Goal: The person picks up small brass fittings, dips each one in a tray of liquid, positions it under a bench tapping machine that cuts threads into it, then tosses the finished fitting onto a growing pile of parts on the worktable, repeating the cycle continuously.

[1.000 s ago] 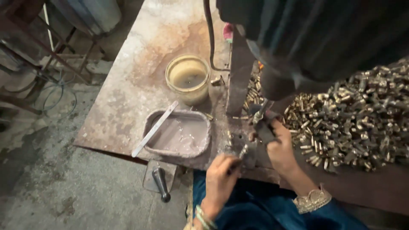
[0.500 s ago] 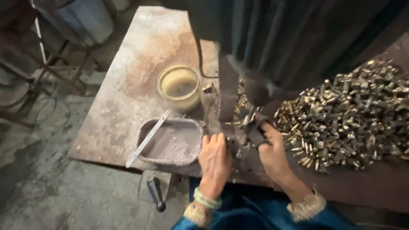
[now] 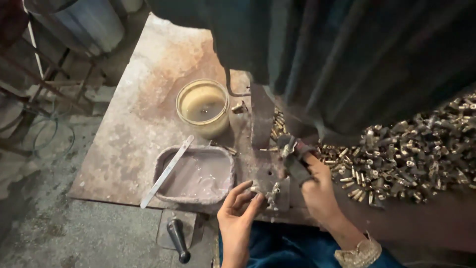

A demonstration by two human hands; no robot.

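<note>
My left hand (image 3: 238,213) reaches to a small brass fitting (image 3: 271,191) on the dark metal fixture at the bench's front edge, fingertips pinching it. My right hand (image 3: 315,186) grips a dark lever handle (image 3: 296,160) just above, beside a small brass piece at the machine's base. A large heap of small brass parts (image 3: 411,149) lies to the right of my right hand. A dark machine body (image 3: 322,59) hangs over the work spot and hides what is behind it.
A rusty metal benchtop (image 3: 144,114) carries a round yellowish cup of liquid (image 3: 203,106) and a shallow grey tray of milky liquid (image 3: 196,176) with a flat metal strip (image 3: 166,171) across it. A black-handled tool (image 3: 177,239) juts from the bench front. Concrete floor lies left.
The view has shifted closer. My left hand rose from below the bench edge up to the fixture and now pinches the brass fitting. My right hand stays on the lever.
</note>
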